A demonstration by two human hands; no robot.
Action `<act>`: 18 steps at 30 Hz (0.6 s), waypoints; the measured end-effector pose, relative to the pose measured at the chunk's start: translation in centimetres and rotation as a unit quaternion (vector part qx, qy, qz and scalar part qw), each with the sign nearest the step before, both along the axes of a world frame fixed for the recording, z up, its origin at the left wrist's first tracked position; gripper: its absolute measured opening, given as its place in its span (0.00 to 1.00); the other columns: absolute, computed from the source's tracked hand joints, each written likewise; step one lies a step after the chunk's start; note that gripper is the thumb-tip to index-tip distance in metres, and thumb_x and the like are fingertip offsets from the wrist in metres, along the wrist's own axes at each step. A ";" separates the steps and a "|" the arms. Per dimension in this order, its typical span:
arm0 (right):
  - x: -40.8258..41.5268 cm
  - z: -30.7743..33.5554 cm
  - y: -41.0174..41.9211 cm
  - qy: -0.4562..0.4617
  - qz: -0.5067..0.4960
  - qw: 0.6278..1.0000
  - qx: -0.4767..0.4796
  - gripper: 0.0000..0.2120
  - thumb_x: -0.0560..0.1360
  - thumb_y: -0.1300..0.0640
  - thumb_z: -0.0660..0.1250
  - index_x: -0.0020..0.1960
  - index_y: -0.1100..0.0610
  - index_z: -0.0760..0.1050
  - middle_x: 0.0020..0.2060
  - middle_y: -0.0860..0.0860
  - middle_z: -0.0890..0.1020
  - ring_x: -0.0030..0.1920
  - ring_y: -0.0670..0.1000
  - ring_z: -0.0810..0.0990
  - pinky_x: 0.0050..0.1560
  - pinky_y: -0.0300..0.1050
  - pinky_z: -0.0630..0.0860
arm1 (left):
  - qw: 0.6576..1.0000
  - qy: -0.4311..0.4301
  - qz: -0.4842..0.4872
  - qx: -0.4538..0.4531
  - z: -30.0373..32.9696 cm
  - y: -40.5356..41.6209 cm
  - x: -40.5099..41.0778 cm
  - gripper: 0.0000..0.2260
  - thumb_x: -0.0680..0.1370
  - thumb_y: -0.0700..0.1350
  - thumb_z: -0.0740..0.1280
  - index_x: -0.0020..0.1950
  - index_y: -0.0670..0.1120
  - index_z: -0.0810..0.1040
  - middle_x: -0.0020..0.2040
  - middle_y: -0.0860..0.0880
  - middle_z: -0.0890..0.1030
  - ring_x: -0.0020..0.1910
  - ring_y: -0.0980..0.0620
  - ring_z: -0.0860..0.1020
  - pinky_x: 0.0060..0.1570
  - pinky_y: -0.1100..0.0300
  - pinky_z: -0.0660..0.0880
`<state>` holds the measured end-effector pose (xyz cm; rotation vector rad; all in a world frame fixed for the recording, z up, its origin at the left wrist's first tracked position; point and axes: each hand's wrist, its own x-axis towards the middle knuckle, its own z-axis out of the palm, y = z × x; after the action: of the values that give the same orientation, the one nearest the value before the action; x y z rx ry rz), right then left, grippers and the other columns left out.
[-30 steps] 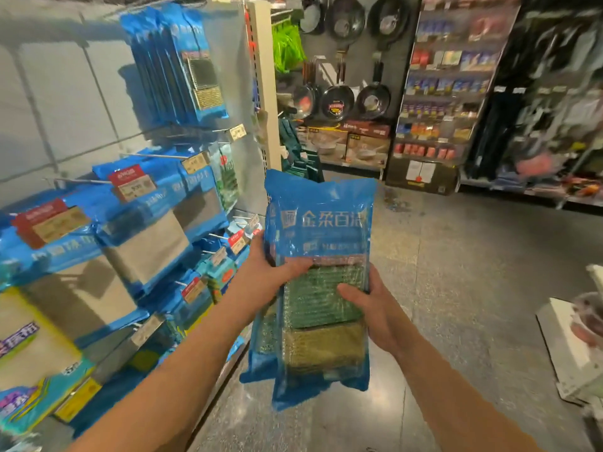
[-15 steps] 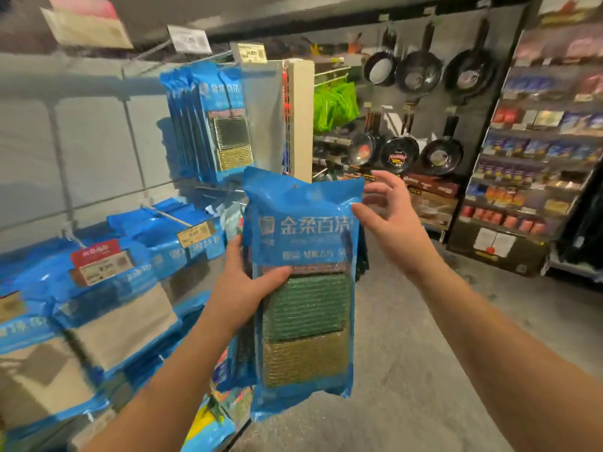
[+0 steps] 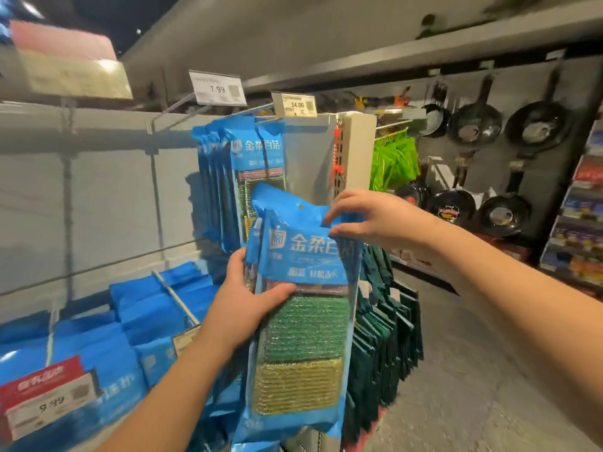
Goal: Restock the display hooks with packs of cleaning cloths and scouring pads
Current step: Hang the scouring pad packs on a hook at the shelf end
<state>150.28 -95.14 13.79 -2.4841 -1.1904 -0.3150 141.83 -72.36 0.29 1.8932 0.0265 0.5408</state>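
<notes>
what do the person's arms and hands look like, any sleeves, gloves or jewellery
Both arms are bare from the frame edge to the wrist, with no sleeve in view. The left hand and the right hand wear no gloves. No watch, bracelet or ring shows on either wrist or on the fingers that can be seen. No markings show on either arm.
</notes>
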 end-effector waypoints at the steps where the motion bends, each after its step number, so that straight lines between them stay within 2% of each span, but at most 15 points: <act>1: 1.5 0.2 0.5 0.008 0.000 1.000 0.007 0.06 0.75 0.48 0.72 0.49 0.38 0.78 0.55 0.44 0.78 0.56 0.42 0.76 0.62 0.41 0.70 | 1.000 -0.002 0.004 0.008 0.3 0.5 1.4 0.46 0.59 0.66 0.79 0.73 0.58 0.63 0.58 0.63 0.78 0.58 0.58 0.79 0.58 0.61 0.70; 4: 5.4 0.5 2.1 0.002 0.016 0.999 0.043 0.07 0.75 0.54 0.73 0.51 0.44 0.81 0.52 0.44 0.79 0.54 0.42 0.77 0.58 0.35 0.71 | 0.999 -0.013 0.010 0.027 1.5 2.4 4.6 0.47 0.58 0.73 0.76 0.71 0.57 0.65 0.58 0.63 0.78 0.54 0.70 0.76 0.53 0.71 0.70; 5: 6.8 0.6 2.6 -0.011 0.022 0.999 0.046 0.08 0.76 0.57 0.72 0.53 0.47 0.82 0.51 0.45 0.78 0.53 0.43 0.77 0.57 0.33 0.71 | 0.999 -0.016 0.016 0.039 1.7 3.0 5.6 0.49 0.58 0.78 0.71 0.71 0.56 0.65 0.58 0.60 0.79 0.54 0.68 0.77 0.54 0.69 0.72; 7: 9.3 1.2 3.6 -0.046 0.026 0.997 0.048 0.09 0.77 0.60 0.71 0.55 0.51 0.83 0.50 0.46 0.78 0.51 0.44 0.76 0.53 0.30 0.71 | 0.997 -0.007 0.035 0.062 1.8 4.3 7.2 0.52 0.55 0.85 0.60 0.71 0.56 0.67 0.58 0.56 0.81 0.54 0.57 0.79 0.52 0.61 0.74; 8: 10.4 1.8 4.1 -0.062 0.022 0.996 0.054 0.10 0.77 0.61 0.70 0.56 0.52 0.83 0.50 0.46 0.77 0.51 0.44 0.76 0.52 0.29 0.70 | 0.997 0.000 0.043 0.062 1.7 5.1 8.0 0.50 0.57 0.85 0.59 0.70 0.57 0.68 0.57 0.55 0.82 0.53 0.53 0.80 0.51 0.59 0.75; 10: 12.6 3.2 5.0 -0.094 0.017 0.992 0.078 0.11 0.77 0.64 0.69 0.57 0.52 0.83 0.50 0.44 0.76 0.51 0.43 0.75 0.52 0.31 0.70 | 0.998 0.007 0.061 0.022 1.7 6.4 9.2 0.42 0.60 0.83 0.63 0.66 0.59 0.71 0.54 0.52 0.84 0.52 0.47 0.82 0.56 0.49 0.77; 11: 13.6 3.9 5.5 -0.108 0.016 0.990 0.087 0.11 0.77 0.64 0.69 0.57 0.53 0.83 0.50 0.44 0.76 0.52 0.43 0.74 0.53 0.32 0.70 | 0.998 0.008 0.063 0.010 1.8 6.8 9.7 0.38 0.62 0.80 0.66 0.64 0.59 0.71 0.52 0.50 0.85 0.51 0.47 0.82 0.57 0.48 0.77; 13: 15.2 5.4 6.4 -0.138 0.015 0.986 0.088 0.11 0.78 0.64 0.68 0.57 0.54 0.83 0.51 0.44 0.75 0.52 0.44 0.73 0.53 0.33 0.67 | 0.997 0.021 0.078 0.008 2.2 7.2 10.0 0.29 0.70 0.70 0.71 0.64 0.56 0.72 0.50 0.50 0.86 0.46 0.53 0.82 0.50 0.60 0.76; 14: 15.9 6.0 6.9 -0.155 0.018 0.984 0.084 0.11 0.79 0.64 0.67 0.57 0.54 0.83 0.51 0.45 0.75 0.52 0.44 0.73 0.52 0.33 0.66 | 0.995 0.027 0.095 0.005 2.3 7.2 10.1 0.26 0.72 0.66 0.72 0.64 0.55 0.72 0.50 0.50 0.86 0.45 0.55 0.82 0.47 0.62 0.75; 16: 17.2 7.1 7.6 -0.174 0.022 0.981 0.076 0.11 0.79 0.64 0.66 0.58 0.55 0.83 0.52 0.48 0.77 0.53 0.48 0.74 0.54 0.38 0.68 | 0.992 0.035 0.124 0.012 2.3 7.3 10.3 0.24 0.69 0.68 0.69 0.60 0.58 0.74 0.49 0.52 0.85 0.47 0.54 0.82 0.51 0.56 0.76; 18: 18.1 7.8 8.1 -0.186 0.030 0.980 0.067 0.12 0.79 0.65 0.65 0.58 0.56 0.83 0.55 0.52 0.79 0.56 0.53 0.76 0.58 0.46 0.72 | 0.989 0.045 0.140 0.016 2.2 7.3 10.4 0.20 0.71 0.66 0.69 0.57 0.59 0.75 0.48 0.54 0.85 0.49 0.52 0.82 0.53 0.52 0.76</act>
<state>168.39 -87.06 21.60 -2.3304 -1.3316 -0.8432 152.26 -65.03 2.52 1.9563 0.3486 0.6472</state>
